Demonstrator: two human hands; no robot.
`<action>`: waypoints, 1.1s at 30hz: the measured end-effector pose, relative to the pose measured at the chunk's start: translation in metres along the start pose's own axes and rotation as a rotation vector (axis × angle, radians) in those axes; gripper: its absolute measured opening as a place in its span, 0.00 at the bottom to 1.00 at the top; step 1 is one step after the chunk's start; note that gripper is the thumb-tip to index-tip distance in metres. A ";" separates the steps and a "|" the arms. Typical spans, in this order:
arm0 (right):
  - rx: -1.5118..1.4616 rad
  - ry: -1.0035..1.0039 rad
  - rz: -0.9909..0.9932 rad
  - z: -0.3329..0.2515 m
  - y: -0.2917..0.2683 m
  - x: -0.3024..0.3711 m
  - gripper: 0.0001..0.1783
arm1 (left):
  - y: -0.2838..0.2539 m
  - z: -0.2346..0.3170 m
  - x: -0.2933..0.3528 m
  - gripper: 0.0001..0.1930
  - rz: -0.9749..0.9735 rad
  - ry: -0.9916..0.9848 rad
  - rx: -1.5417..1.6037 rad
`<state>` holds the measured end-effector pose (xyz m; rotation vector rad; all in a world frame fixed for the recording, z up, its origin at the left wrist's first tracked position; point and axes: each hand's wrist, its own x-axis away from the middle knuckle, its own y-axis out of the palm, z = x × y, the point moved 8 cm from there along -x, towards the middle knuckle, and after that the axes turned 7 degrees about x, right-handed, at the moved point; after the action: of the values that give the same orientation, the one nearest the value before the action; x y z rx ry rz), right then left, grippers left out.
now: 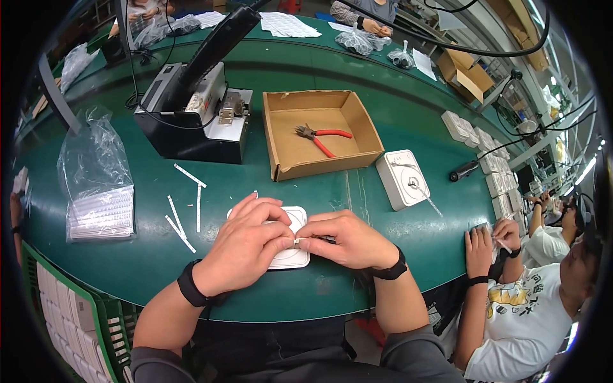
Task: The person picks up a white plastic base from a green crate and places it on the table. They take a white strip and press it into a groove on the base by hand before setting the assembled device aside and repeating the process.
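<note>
Where the two hands meet in the lower centre of the head view, a small pale piece [297, 242] is pinched between them, directly over a white square plate [290, 255] that lies flat on the green tabletop [396, 255]. The left hand [246, 246] covers the plate's left half, its fingers [281, 242] curled and closed on the piece from the left; the right hand [345, 241] closes on it from the right, thumb and forefinger tips touching those of the left. The piece is too small to tell its kind; its long axis seems to run left to right, and both hands are equally near.

Left of the hands, several white strips [181, 223] lie loose on the tabletop. At centre frame stands an open cardboard box [319, 134] holding only red-handled pliers [322, 135]. Just right of it lies a white switch housing [402, 179] with a thin wire on it. At upper left sits a black and grey benchtop machine [191, 115]. At far left a clear plastic bag [99, 185] holds a stack of white strips. At lower left a green crate [105, 325] holds rows of white plates. At lower right, a co-worker's hands [491, 246] rest on the tabletop edge.
</note>
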<state>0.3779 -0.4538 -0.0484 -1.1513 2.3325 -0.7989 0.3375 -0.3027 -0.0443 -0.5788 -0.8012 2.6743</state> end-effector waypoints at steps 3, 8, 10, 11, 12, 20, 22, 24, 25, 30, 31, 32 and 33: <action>0.007 0.011 -0.008 0.002 -0.002 0.003 0.09 | -0.001 0.001 0.001 0.05 0.013 -0.001 -0.007; -0.008 0.013 0.019 0.000 -0.003 0.002 0.08 | 0.001 -0.003 0.001 0.05 0.038 0.001 0.012; 0.004 0.009 0.029 -0.001 -0.003 0.003 0.07 | 0.001 -0.003 0.003 0.05 0.034 0.011 0.028; 0.018 0.010 0.038 -0.001 -0.003 0.004 0.07 | 0.002 -0.002 0.002 0.05 0.032 0.008 0.025; 0.032 0.011 0.048 -0.001 -0.003 0.004 0.07 | 0.001 -0.001 0.001 0.05 0.039 0.020 0.027; -0.014 -0.021 0.056 -0.001 0.003 0.001 0.07 | 0.000 -0.004 -0.001 0.04 0.031 0.026 0.062; -0.009 -0.018 0.057 -0.003 0.002 0.000 0.07 | 0.001 -0.005 -0.002 0.04 0.023 0.021 0.093; -0.002 -0.017 0.060 -0.005 0.001 0.000 0.07 | 0.001 -0.006 -0.002 0.04 0.022 0.014 0.098; -0.003 -0.012 0.059 -0.004 0.002 0.000 0.07 | 0.001 -0.006 -0.003 0.04 0.020 0.009 0.099; -0.018 -0.031 0.057 -0.004 0.006 0.000 0.06 | -0.002 -0.003 -0.001 0.04 0.015 0.007 0.093; -0.021 -0.032 0.050 -0.004 0.006 -0.001 0.06 | -0.002 -0.002 -0.001 0.04 0.013 0.007 0.099; -0.025 -0.033 0.043 -0.004 0.007 -0.001 0.06 | -0.001 -0.002 -0.001 0.04 0.022 0.003 0.095; -0.025 -0.027 0.042 -0.004 0.007 -0.001 0.06 | -0.001 -0.003 -0.001 0.04 0.031 -0.001 0.092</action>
<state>0.3722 -0.4489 -0.0501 -1.1122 2.3432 -0.7375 0.3395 -0.3011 -0.0454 -0.5713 -0.6711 2.7230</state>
